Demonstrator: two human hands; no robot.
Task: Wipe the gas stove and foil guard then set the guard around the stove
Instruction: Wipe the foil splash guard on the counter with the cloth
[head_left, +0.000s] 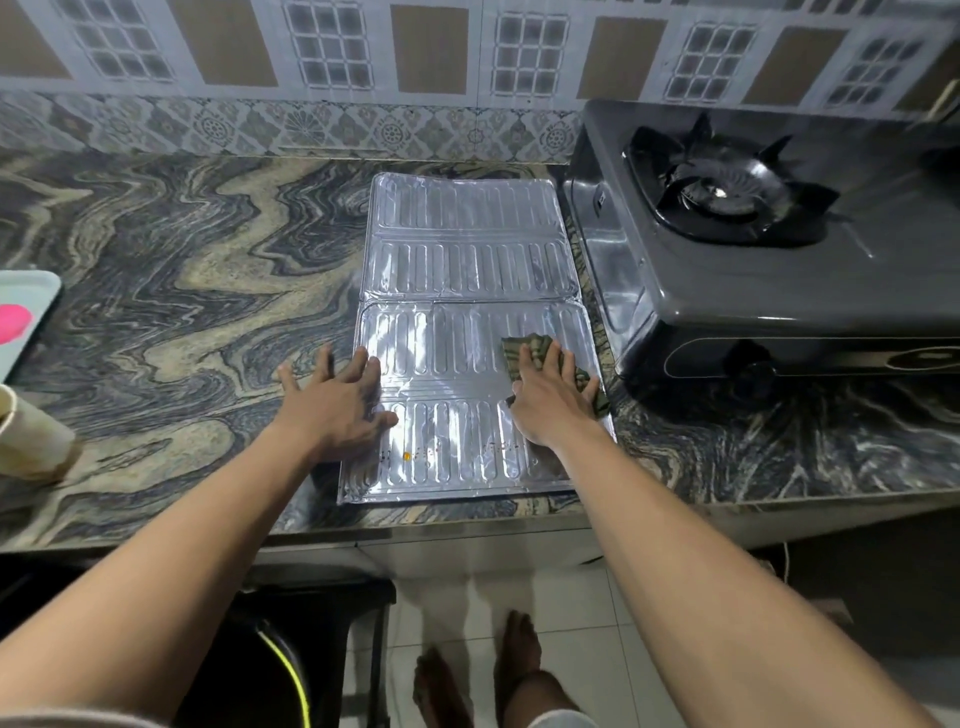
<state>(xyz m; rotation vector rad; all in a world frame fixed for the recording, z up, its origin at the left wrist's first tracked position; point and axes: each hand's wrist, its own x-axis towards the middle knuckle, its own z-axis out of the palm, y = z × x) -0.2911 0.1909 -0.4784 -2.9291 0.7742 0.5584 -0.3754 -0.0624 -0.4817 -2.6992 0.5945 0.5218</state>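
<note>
At centre frame, the left hand (340, 402) rests open, fingers spread, on the left edge of a ribbed silver foil guard (462, 291) lying flat on the marbled counter (182, 270). Further right, the right hand (553, 397) presses flat on a dark green cloth (535, 348) on the guard; the dark grey gas stove (779, 249) sits upper right.

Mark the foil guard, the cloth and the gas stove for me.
foil guard (467, 260): head view, bare far panel.
cloth (511, 349): head view, uncovered far left corner.
gas stove (727, 283): head view, flat grey top in front of the burner.
</note>
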